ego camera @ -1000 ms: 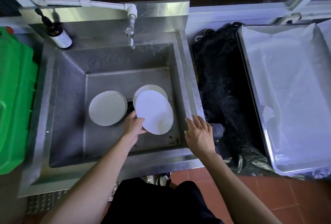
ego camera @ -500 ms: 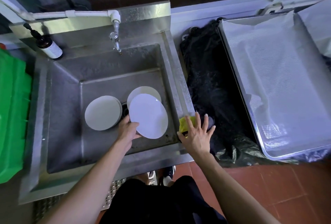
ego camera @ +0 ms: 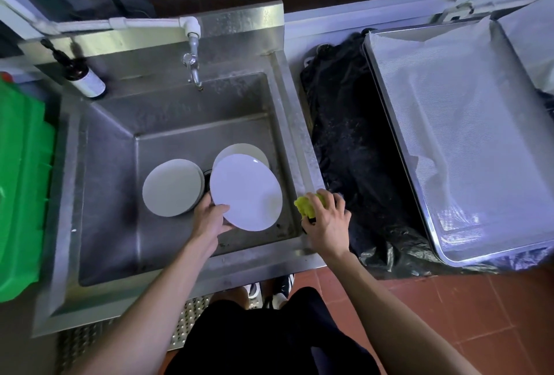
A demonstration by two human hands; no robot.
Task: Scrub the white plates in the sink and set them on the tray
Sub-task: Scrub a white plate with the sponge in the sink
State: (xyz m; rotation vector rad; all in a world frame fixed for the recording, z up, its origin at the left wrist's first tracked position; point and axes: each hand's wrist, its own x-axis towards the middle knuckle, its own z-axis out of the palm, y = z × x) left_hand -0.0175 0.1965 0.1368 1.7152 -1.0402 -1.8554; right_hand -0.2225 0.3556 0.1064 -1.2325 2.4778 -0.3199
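Steel sink [ego camera: 105,182] seen from above, with a tap [ego camera: 193,70] at its far wall. The left hand [ego camera: 209,220] grips the near-left edge of a white plate [ego camera: 247,191], thumb over the rim, holding it tilted above the basin. A second plate [ego camera: 242,151] lies partly hidden behind it; a third plate [ego camera: 172,187] rests on the sink floor to the left, beside the drain. The right hand [ego camera: 328,221] curls around a yellow sponge [ego camera: 307,205] at the sink's right rim. A lined metal tray [ego camera: 467,140] sits far right, beyond a black bag [ego camera: 353,149]. A soap bottle [ego camera: 82,76] stands at the far-left corner.
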